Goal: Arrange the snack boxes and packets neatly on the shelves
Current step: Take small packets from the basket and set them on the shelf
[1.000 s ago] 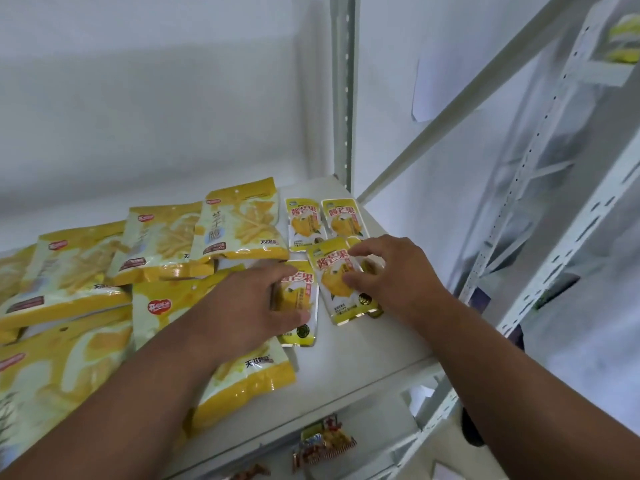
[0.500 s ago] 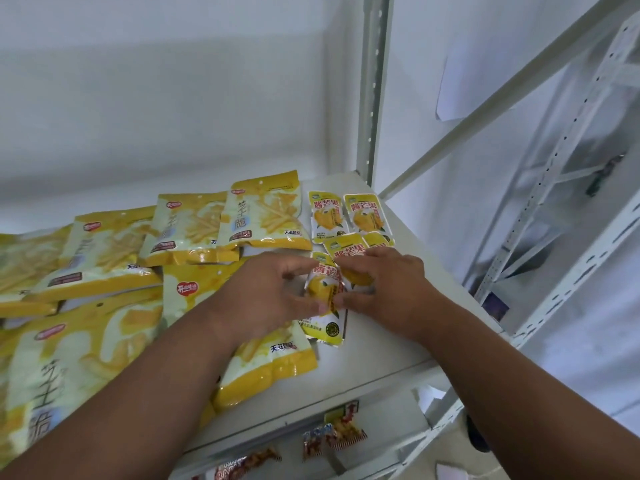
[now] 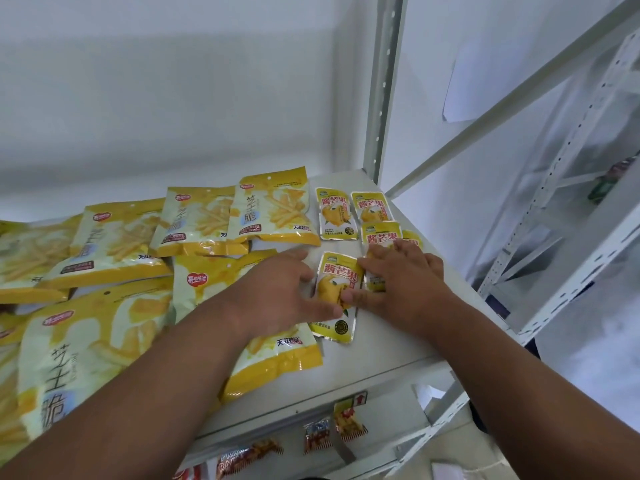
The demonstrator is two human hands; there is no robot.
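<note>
A small yellow mango packet (image 3: 337,270) lies on the white shelf (image 3: 398,341) near its front right corner. My left hand (image 3: 287,292) grips its left side, and my right hand (image 3: 405,285) pinches its right edge with the thumb. The right palm also covers a second small packet (image 3: 375,284). Behind them three more mango packets (image 3: 334,216) sit side by side. Large yellow cheese-stick bags (image 3: 273,206) fill the shelf's left part in overlapping rows; one bag (image 3: 277,355) lies under my left wrist.
A grey slotted upright (image 3: 384,84) stands at the shelf's back right corner, with a diagonal brace beside it. Red and yellow snack packets (image 3: 348,420) show on the shelf below. Another white rack (image 3: 554,188) stands to the right.
My hands, each resting on its own small packet a second ago, have come together on one mango packet. The view has shifted slightly right and closer.
</note>
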